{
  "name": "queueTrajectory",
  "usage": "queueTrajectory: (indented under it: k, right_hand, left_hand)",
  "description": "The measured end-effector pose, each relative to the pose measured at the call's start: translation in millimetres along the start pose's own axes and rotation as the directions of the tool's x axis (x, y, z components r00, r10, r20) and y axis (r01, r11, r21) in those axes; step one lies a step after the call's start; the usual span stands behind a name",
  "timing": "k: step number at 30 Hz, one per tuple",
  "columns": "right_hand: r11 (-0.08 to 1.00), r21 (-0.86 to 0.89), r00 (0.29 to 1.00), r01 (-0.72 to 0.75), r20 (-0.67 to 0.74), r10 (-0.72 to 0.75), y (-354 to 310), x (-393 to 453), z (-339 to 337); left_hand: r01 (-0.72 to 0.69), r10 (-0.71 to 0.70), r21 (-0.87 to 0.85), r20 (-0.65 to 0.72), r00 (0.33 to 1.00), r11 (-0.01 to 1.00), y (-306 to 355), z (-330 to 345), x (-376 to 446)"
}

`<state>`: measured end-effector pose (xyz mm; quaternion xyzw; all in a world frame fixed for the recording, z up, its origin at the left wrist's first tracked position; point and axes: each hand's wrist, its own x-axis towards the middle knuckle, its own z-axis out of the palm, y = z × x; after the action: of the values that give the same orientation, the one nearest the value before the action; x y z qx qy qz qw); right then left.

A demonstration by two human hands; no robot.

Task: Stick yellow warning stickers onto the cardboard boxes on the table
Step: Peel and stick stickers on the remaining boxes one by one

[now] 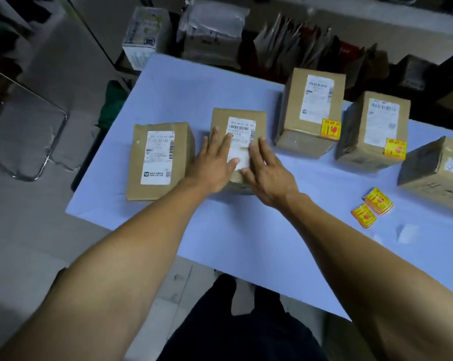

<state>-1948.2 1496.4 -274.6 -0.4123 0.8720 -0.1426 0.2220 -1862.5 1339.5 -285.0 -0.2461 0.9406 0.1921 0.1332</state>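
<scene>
— Cardboard, plain brown, and both my hands are flat on it. That's the middle box point(237, 142), second from the left on the desk point(246, 235). My left hand point(215, 162) lies on its top with fingers straight, tips on the white label point(239, 143); my right hand point(267, 173) rests at the near right corner, fingers stretched out too. Neither grip is closed on anything.

— Any sticker under your palm?

— Can't tell. No yellow shows on this box; whatever might be there is hidden by my right hand.

— How will the box handle?

— I'd guess light and fairly stiff, with slightly dented faces. Press firmly but spread out, so the top doesn't cave. To turn it, I'd take it by the two side walls, not the label.

— And the stickers?

— The stack point(378, 201) sits near the right, with one loose sticker point(364, 216) just beside it. Thin, floppy, tacky once peeled, I'd judge; pinch by a corner and keep it from folding on itself.

— What's done?

— Two boxes farther right wear theirs: the tall box point(311, 110) and its neighbour point(376, 131). The left box point(158, 160) has none, and on the far-right box point(439, 173) I see none from here.
</scene>
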Motion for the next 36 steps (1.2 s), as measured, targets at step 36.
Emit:
queueTrajectory:
  k: [36]
  right_hand:
    - [0.277, 0.917, 0.832, -0.287, 0.096, 0.546, 69.5, -115.9, 11.6]
  left_hand:
    - [0.249, -0.087, -0.875, 0.235, 0.968, 0.414, 106.2, 67.3, -49.3]
